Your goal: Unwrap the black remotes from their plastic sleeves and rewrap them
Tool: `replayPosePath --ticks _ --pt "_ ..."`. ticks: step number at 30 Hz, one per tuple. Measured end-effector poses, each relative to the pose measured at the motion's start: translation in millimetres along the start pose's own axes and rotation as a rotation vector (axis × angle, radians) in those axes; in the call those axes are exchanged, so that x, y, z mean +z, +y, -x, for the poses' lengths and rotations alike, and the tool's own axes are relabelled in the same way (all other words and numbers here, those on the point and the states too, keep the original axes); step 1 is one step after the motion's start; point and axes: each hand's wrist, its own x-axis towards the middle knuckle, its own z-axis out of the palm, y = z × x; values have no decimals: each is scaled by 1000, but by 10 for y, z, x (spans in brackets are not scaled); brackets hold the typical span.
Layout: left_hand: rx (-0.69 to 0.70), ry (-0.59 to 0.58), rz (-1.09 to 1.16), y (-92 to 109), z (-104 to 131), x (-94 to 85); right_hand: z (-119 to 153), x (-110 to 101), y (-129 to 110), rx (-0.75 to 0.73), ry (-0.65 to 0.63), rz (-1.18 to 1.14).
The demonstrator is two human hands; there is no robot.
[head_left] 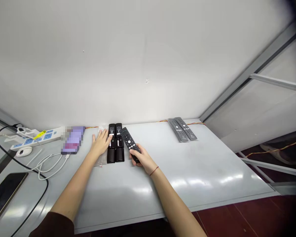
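- One smooth, glossy grey bench (118,194), with one flat dark phone (7,191) at the left.
- Right hand (143,158): grip clamped on one slim, matte black held remote (128,140), buttons up, just beside the face-down remotes.
- Left hand (100,143): fingers apart, resting over crinkled clear plastic (101,160), thumb at the left face-down remote's edge.
- Two glossy black face-down remotes (111,155), side by side, battery bays exposed.
- One lit phone (76,140) and one long white power strip (56,133), at the left.
- Two wrapped remotes (183,127) in clear film, far right.
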Motion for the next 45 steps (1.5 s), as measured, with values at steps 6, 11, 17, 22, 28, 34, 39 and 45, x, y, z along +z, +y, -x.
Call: replayPosePath --ticks 6,11,17,22,28,34,39,45 --pt "35 280 605 636 212 -83 -11 3 9 29 -119 -244" --pt "-212 87 1493 1135 287 83 -3 29 27 65 -258 -372" --pt "-333 171 1776 1153 300 132 22 38 62 160 -426 -389" --pt "-459 184 1852 1018 312 67 79 67 63 273 -500 -366" --pt "-408 165 1823 1085 358 109 82 55 69 108 -306 -286" --pt "-349 -104 1635 1180 461 244 52 58 70 -88 -109 -161" --pt "-242 -70 1493 1164 489 291 -4 52 103 -134 -1 -49" --pt "-155 -74 1494 1158 470 346 -17 7 91 -172 105 36"
